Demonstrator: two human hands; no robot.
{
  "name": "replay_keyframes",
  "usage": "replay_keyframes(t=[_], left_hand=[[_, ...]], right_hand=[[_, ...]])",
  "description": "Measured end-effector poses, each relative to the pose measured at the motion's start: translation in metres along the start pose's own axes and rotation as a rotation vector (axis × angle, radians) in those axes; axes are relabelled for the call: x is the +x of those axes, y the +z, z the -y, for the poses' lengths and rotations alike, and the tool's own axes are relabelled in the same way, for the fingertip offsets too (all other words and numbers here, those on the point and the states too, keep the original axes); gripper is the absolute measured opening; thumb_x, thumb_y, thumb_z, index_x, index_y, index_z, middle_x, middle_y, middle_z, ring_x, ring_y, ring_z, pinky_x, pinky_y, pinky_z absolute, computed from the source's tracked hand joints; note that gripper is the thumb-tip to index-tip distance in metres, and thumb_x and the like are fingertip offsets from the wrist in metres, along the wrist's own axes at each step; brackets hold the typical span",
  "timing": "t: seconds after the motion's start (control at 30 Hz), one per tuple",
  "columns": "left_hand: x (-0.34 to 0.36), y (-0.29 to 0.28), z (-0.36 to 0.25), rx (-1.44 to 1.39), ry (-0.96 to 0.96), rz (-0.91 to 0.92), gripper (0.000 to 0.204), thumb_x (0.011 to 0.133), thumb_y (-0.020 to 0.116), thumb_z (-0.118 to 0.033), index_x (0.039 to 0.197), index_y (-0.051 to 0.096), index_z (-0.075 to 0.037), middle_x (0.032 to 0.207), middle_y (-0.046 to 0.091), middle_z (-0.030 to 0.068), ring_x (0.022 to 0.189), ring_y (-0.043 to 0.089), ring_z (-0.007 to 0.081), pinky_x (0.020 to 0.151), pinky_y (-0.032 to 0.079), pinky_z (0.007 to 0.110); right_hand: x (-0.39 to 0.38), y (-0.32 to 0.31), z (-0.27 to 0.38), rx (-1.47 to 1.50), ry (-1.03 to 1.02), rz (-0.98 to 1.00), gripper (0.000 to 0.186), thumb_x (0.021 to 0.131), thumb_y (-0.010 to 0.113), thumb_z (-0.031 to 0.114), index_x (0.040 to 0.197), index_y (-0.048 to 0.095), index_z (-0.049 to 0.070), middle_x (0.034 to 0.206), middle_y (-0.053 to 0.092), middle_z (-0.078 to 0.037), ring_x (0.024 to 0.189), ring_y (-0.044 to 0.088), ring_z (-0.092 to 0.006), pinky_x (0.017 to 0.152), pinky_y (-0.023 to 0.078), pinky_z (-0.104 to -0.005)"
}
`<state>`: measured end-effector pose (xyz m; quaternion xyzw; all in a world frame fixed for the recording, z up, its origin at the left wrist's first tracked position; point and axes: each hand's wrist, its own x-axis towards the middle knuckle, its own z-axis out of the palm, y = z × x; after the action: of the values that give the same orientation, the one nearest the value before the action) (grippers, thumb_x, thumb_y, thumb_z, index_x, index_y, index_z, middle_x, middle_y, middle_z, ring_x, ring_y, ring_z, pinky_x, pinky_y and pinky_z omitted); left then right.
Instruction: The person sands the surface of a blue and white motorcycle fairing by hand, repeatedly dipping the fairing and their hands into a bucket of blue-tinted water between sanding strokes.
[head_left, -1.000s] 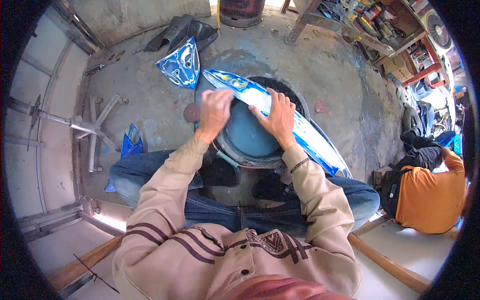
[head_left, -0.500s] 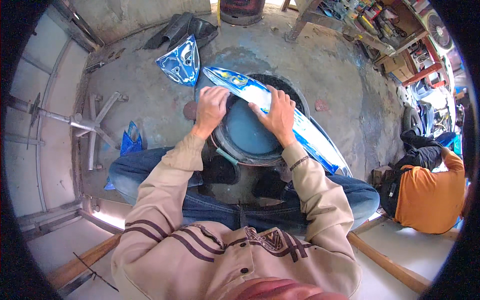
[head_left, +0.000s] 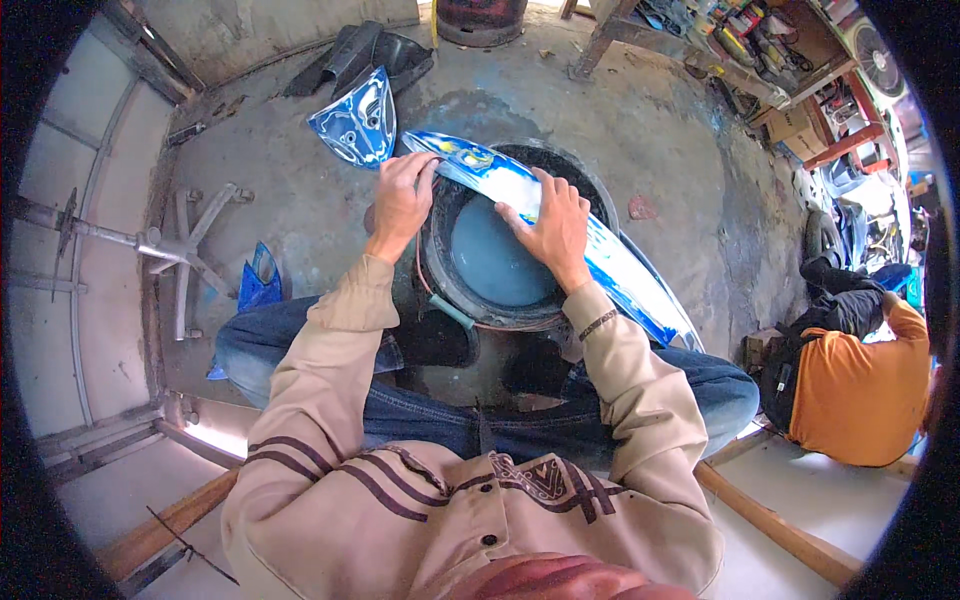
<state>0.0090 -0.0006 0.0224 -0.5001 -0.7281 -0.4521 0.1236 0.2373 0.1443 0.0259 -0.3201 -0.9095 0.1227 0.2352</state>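
Note:
A long blue, white and yellow painted panel [head_left: 637, 287] lies diagonally across a dark bucket [head_left: 435, 260] of cloudy bluish water [head_left: 497, 258]. My right hand [head_left: 551, 225] grips the panel near its middle, thumb below its near edge and fingers over it. My left hand [head_left: 401, 200] is closed, its curled fingertips at the near edge toward the panel's left end; whatever they may hold is hidden. A blue-and-white painted piece [head_left: 356, 122] lies on the floor just beyond that end.
Black plastic pieces [head_left: 357, 60] lie behind, below a drum [head_left: 480, 18]. A metal stand [head_left: 187, 251] and blue piece [head_left: 260, 285] are at left. A cluttered wooden bench [head_left: 760, 55] stands back right. A person in orange [head_left: 857, 392] sits right, beside assorted parts [head_left: 848, 230].
My left hand has moved left and up along the panel toward its left end. The panel's left end has shifted slightly up and left. My right hand has stayed nearly in place on it.

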Motion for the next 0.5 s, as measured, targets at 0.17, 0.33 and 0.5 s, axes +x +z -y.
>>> replay_keyframes(t=[0.17, 0.33, 0.5], left_hand=[[-0.008, 0.007, 0.009, 0.011, 0.023, 0.069, 0.014, 0.106, 0.07, -0.012, 0.111, 0.079, -0.003, 0.109, 0.082, 0.012, 0.101, 0.076, 0.0326, 0.095, 0.051, 0.045], [-0.015, 0.01, 0.003, 0.026, 0.039, 0.064, 0.014, 0.105, 0.072, -0.013, 0.113, 0.082, -0.008, 0.111, 0.083, 0.0111, 0.105, 0.076, 0.0314, 0.095, 0.053, 0.045], [-0.021, 0.014, -0.015, 0.004, 0.063, 0.076, 0.013, 0.104, 0.072, -0.011, 0.113, 0.081, -0.007, 0.112, 0.083, 0.0103, 0.106, 0.077, 0.0302, 0.097, 0.052, 0.044]], right_hand=[[0.001, 0.0, 0.001, 0.008, 0.001, 0.007, 0.09, 0.091, 0.078, 0.072, 0.148, 0.063, 0.005, 0.122, 0.067, -0.019, 0.115, 0.062, -0.038, 0.099, 0.044, -0.0531], [0.0, 0.0, 0.001, 0.01, -0.003, -0.004, 0.089, 0.09, 0.079, 0.071, 0.148, 0.063, 0.005, 0.122, 0.067, -0.019, 0.115, 0.062, -0.0384, 0.099, 0.044, -0.0533], [0.001, 0.001, 0.0, -0.003, 0.007, 0.004, 0.088, 0.09, 0.08, 0.071, 0.148, 0.063, 0.007, 0.122, 0.067, -0.019, 0.116, 0.062, -0.0389, 0.099, 0.044, -0.0537]])
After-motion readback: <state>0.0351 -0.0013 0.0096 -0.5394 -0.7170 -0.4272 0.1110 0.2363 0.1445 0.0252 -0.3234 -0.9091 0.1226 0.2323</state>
